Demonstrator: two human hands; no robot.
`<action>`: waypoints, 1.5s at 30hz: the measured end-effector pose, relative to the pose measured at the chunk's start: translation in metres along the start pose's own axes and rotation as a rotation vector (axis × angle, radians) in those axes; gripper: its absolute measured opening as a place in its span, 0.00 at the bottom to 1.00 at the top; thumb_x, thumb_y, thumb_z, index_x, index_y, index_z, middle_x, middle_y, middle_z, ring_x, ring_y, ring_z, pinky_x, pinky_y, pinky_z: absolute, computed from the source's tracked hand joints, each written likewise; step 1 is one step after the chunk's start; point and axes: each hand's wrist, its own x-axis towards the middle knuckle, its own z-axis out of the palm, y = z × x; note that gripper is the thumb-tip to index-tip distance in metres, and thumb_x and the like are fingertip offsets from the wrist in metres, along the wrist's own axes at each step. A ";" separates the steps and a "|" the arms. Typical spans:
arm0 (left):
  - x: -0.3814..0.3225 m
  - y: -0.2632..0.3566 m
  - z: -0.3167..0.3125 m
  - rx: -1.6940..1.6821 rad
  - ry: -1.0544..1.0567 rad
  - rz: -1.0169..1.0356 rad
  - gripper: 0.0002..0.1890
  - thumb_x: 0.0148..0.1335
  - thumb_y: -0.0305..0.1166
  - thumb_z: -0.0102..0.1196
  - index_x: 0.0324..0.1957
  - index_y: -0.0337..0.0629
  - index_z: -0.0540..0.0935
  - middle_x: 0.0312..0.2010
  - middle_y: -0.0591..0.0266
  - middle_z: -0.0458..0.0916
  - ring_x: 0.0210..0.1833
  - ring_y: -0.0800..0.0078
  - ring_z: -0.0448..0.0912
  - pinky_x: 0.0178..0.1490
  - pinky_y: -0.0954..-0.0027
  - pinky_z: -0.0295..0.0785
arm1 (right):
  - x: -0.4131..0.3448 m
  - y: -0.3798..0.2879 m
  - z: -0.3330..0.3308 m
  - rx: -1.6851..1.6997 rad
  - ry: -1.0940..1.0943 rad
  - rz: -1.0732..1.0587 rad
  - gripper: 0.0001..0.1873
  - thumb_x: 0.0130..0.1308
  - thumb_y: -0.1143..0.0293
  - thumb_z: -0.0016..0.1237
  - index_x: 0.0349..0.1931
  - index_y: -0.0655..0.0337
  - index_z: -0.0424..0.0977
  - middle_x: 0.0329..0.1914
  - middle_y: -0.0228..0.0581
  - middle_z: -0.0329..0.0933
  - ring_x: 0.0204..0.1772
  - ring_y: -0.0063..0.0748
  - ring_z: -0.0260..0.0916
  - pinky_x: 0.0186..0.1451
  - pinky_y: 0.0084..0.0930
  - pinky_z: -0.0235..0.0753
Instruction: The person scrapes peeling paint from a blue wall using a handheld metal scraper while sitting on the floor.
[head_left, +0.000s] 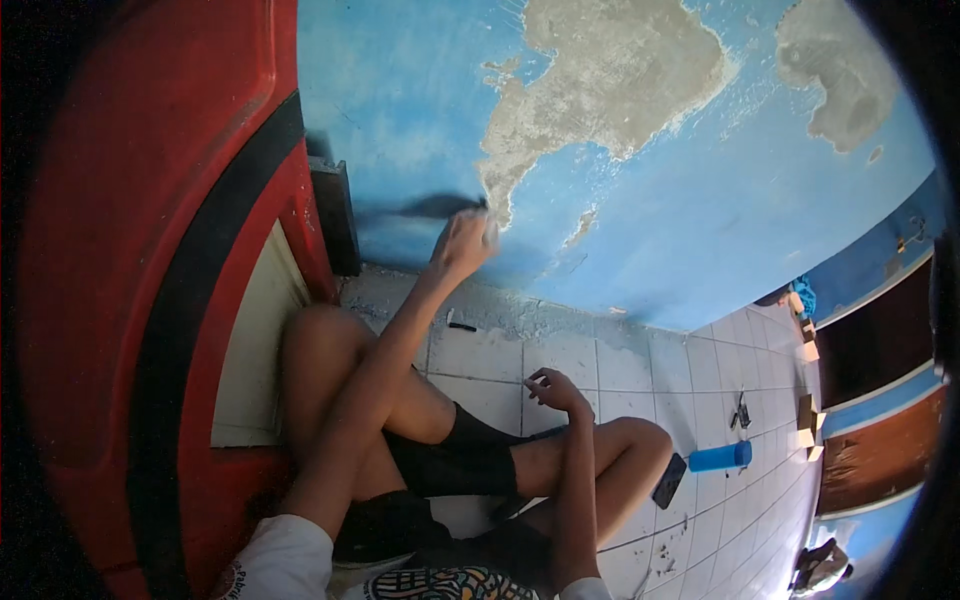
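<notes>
My left hand is raised against the blue painted wall, at the low tip of a large bare plaster patch. Its fingers are closed around a small flat pale object, mostly covered and blurred, so its kind is unclear. My right hand hovers over the tiled floor near my raised right knee, fingers loosely curled and apart, with nothing plainly held. On the tiles below the wall lies a small tool with a black handle, nearest to my left forearm.
Close on the left stands a red panel with a black band. A dark board leans at the corner. Right of my knee are a black phone and a blue bottle. Wooden blocks line the far side; a person is beyond.
</notes>
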 end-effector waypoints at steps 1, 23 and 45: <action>0.008 0.009 -0.008 -0.003 -0.018 0.002 0.08 0.58 0.25 0.46 0.34 0.28 0.74 0.29 0.38 0.76 0.34 0.44 0.76 0.37 0.51 0.70 | -0.004 -0.001 0.001 0.016 0.019 -0.003 0.20 0.64 0.57 0.49 0.43 0.68 0.72 0.29 0.45 0.79 0.28 0.30 0.75 0.33 0.28 0.75; 0.005 0.007 0.008 -0.065 0.309 0.124 0.11 0.60 0.24 0.43 0.40 0.25 0.74 0.32 0.36 0.75 0.37 0.41 0.75 0.40 0.53 0.72 | 0.009 0.005 0.002 0.007 0.012 -0.016 0.21 0.62 0.53 0.51 0.42 0.65 0.73 0.29 0.46 0.80 0.29 0.34 0.78 0.34 0.32 0.76; 0.010 -0.004 0.019 -0.066 0.091 0.082 0.10 0.63 0.29 0.45 0.30 0.30 0.73 0.27 0.38 0.74 0.30 0.44 0.75 0.32 0.54 0.69 | 0.002 -0.001 0.001 0.047 -0.020 -0.012 0.20 0.65 0.57 0.49 0.43 0.68 0.72 0.29 0.45 0.79 0.28 0.31 0.76 0.32 0.29 0.75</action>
